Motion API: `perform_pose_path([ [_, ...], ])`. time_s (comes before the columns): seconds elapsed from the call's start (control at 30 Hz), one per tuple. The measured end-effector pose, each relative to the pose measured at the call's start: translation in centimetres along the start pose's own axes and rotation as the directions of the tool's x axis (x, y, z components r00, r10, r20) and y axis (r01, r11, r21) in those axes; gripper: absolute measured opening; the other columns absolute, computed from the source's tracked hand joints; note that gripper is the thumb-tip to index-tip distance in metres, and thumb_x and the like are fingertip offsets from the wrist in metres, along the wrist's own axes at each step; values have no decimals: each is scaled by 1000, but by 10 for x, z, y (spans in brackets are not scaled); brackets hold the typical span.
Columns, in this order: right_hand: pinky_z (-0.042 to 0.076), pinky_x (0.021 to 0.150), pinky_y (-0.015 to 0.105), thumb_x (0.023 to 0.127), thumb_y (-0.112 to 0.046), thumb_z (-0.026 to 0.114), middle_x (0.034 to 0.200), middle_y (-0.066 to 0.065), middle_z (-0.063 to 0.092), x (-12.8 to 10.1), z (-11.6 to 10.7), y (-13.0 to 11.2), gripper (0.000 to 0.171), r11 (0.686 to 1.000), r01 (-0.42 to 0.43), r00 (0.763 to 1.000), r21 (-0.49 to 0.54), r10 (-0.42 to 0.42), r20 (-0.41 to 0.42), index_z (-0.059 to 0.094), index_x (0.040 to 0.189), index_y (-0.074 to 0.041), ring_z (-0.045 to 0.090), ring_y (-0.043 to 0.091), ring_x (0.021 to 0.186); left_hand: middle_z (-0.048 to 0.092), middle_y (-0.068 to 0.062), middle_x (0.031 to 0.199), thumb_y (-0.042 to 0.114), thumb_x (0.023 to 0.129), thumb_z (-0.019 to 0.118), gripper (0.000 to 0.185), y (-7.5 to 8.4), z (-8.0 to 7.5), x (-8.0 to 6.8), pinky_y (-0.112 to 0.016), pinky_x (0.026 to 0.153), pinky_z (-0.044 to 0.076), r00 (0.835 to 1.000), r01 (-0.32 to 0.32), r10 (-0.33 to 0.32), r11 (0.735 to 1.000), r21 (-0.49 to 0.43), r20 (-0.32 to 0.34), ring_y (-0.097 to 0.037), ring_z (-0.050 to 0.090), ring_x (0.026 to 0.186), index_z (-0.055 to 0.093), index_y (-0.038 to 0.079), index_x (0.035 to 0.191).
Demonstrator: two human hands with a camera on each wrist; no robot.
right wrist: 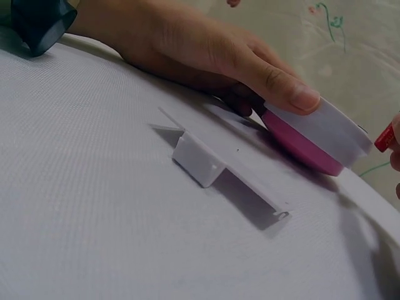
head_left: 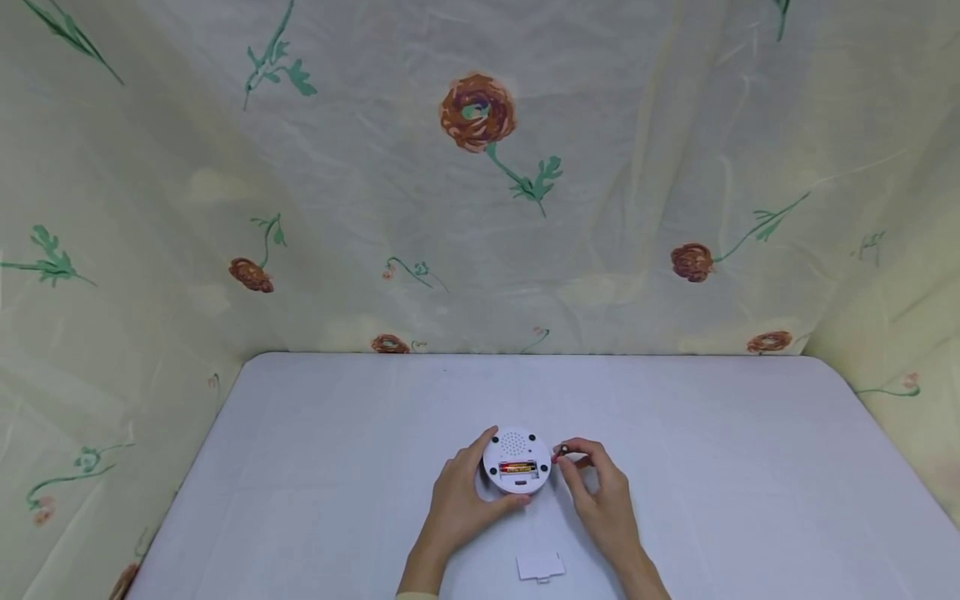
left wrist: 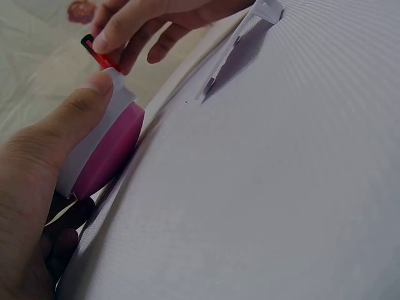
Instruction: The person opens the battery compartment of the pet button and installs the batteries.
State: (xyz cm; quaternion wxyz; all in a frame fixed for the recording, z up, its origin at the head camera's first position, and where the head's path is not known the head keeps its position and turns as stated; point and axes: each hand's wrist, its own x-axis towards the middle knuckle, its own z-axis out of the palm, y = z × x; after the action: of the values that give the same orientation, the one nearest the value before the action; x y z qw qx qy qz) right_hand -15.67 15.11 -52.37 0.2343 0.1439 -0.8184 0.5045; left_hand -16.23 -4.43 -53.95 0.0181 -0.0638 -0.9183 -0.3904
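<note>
A round white device (head_left: pixel 517 460) with a pink side (left wrist: pixel 109 150) lies bottom up on the white table (head_left: pixel 315 467). Its open battery bay shows one yellow-red battery (head_left: pixel 517 468). My left hand (head_left: pixel 467 493) grips the device by its rim, thumb on the near edge (left wrist: pixel 94 94). Just right of the device, my right hand (head_left: pixel 594 485) pinches a small red-and-black battery (head_left: pixel 562 452) between thumb and fingertips (left wrist: pixel 106 37). The right wrist view shows only the battery's red tip (right wrist: pixel 387 137) beside the device (right wrist: pixel 319 134).
The loose white battery cover (head_left: pixel 540 566) lies on the table between my wrists, also seen as a cover (right wrist: pixel 206 159) near the device. A floral cloth (head_left: pixel 480 167) hangs behind and at both sides of the table.
</note>
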Motion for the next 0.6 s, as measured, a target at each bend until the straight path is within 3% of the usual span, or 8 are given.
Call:
perform_pose_path([
  [0.2,45,73,18,80,10,66,93,14,68,3,-3,-22,25,999,32,999,34,-32,19,60,103,4,59,11,82,54,4,137,67,61,75,99,-1,0,0,-43,90,44,1000,-10,10,1000,2,-1,-17,55,112,33,35,145],
  [0.6,45,69,21,76,16,67,89,14,67,2,2,-22,27,986,126,991,104,-131,36,61,100,5,59,10,81,53,5,138,67,62,74,99,-1,0,0,-41,90,44,999,-36,36,999,-2,-10,-16,55,112,33,34,145],
])
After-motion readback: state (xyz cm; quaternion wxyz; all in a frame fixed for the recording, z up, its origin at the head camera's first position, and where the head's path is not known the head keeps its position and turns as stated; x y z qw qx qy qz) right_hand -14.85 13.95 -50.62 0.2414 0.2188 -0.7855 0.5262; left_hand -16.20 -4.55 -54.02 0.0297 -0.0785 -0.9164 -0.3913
